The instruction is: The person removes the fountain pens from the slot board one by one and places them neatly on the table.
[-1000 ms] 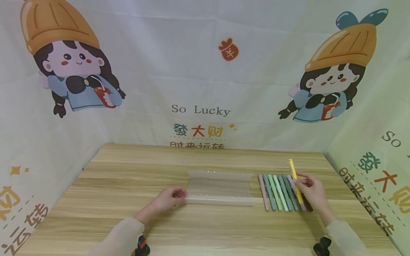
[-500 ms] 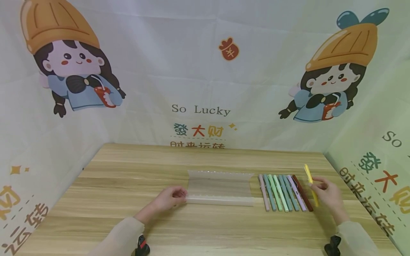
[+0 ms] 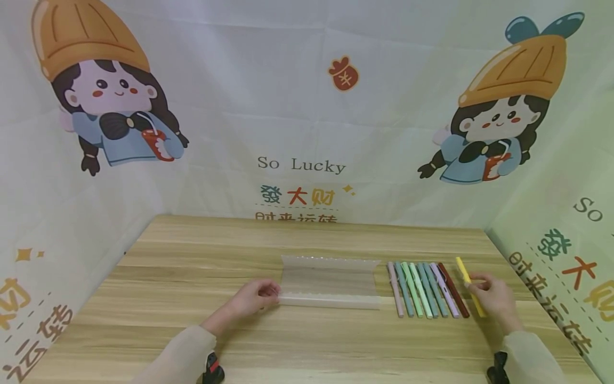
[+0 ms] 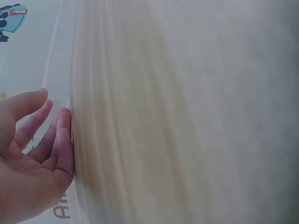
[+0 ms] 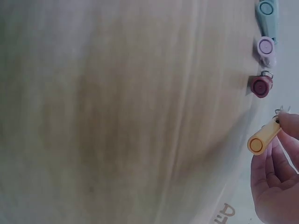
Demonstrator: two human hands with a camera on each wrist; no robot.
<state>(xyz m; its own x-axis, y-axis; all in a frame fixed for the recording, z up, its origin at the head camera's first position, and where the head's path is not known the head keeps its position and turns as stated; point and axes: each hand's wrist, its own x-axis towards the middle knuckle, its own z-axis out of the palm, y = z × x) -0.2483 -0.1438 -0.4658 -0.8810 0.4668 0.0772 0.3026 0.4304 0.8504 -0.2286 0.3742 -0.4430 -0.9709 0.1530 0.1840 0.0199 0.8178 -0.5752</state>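
Note:
A yellow pen (image 3: 463, 270) is pinched between thumb and fingers of my right hand (image 3: 494, 296), lying slightly slanted at the right of a row of pens. In the right wrist view the yellow pen (image 5: 262, 141) shows its round end, with the dark red pen (image 5: 260, 87) nearby but apart. My left hand (image 3: 254, 297) rests on the table with loosely bent fingers, fingertips at the left end of a clear plastic holder (image 3: 328, 303). The left wrist view shows the left hand (image 4: 39, 158) with thumb apart from the fingers; the holder is hard to make out there.
Several pens lie side by side right of the holder, from a mauve pen (image 3: 395, 290) through green and teal ones to a lilac pen (image 3: 446, 290) and the dark red one. The wooden table (image 3: 307, 346) meets a printed cloth backdrop (image 3: 216, 133) behind and at both sides.
My right hand has carried the yellow pen rightward from above the lilac and dark red pens, then lowered it beside the row. The left hand and the holder have stayed put.

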